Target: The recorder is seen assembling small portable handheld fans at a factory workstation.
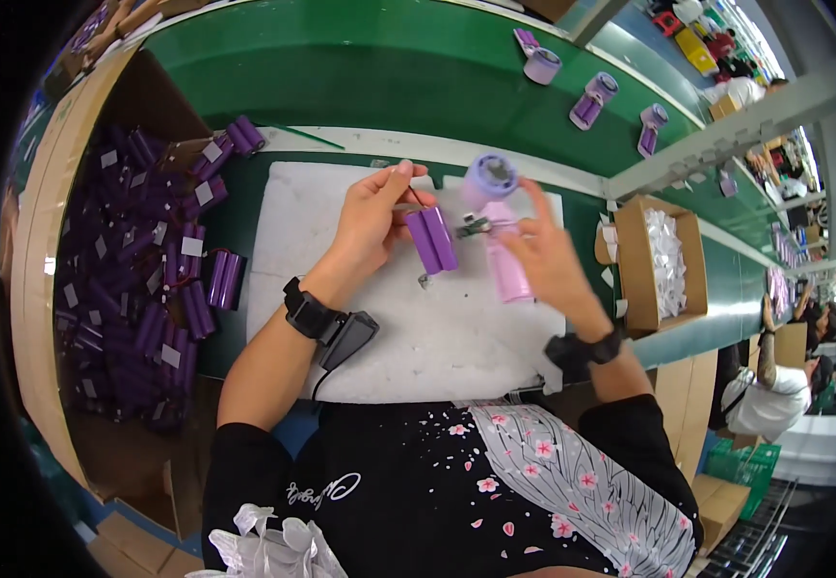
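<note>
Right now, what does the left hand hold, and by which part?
The left hand holds a purple battery pack, apparently by the wires at its upper end.

L fingers (pixel 400 179) hold purple pk (pixel 431 241), R fingers (pixel 536 204) pink hsg (pixel 507 272).

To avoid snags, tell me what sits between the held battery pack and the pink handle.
The head view shows a small green circuit board between the battery pack and handle.
</note>
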The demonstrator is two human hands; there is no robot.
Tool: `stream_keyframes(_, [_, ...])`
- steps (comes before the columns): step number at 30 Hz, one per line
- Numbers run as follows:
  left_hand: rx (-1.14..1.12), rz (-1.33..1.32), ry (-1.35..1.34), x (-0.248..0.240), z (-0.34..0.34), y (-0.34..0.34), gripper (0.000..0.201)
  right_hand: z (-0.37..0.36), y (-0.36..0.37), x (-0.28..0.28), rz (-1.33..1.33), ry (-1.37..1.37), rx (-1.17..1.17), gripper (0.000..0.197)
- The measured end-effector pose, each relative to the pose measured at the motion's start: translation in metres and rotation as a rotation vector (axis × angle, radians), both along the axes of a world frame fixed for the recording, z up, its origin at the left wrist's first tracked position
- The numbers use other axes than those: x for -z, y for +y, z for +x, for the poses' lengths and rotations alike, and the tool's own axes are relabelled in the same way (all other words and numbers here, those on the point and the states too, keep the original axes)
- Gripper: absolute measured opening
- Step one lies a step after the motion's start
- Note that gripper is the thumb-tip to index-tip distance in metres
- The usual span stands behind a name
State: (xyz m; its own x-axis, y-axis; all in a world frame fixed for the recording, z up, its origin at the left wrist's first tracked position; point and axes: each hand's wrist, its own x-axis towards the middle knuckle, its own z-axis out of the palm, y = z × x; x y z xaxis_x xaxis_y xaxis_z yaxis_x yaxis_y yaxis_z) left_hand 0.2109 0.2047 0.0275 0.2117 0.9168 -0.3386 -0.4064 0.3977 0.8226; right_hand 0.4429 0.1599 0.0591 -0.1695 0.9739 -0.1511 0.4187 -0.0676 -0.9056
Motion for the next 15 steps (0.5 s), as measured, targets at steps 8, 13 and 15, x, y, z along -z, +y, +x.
stream_keyframes(8, [0.055,-0.029,-0.192,-0.012,0.01,-0.012,0.03,-0.016,-0.007,-0.027,0.606,-0.466,-0.153,0.077])
stream_keyframes(13, [0.128,0.013,-0.29,-0.016,0.02,-0.021,0.028,-0.038,-0.013,-0.028,0.161,0.034,-0.196,0.072])
stream_keyframes(15, [0.175,0.086,-0.22,-0.016,0.025,-0.024,0.027,-0.024,-0.01,-0.023,0.121,0.071,-0.193,0.063])
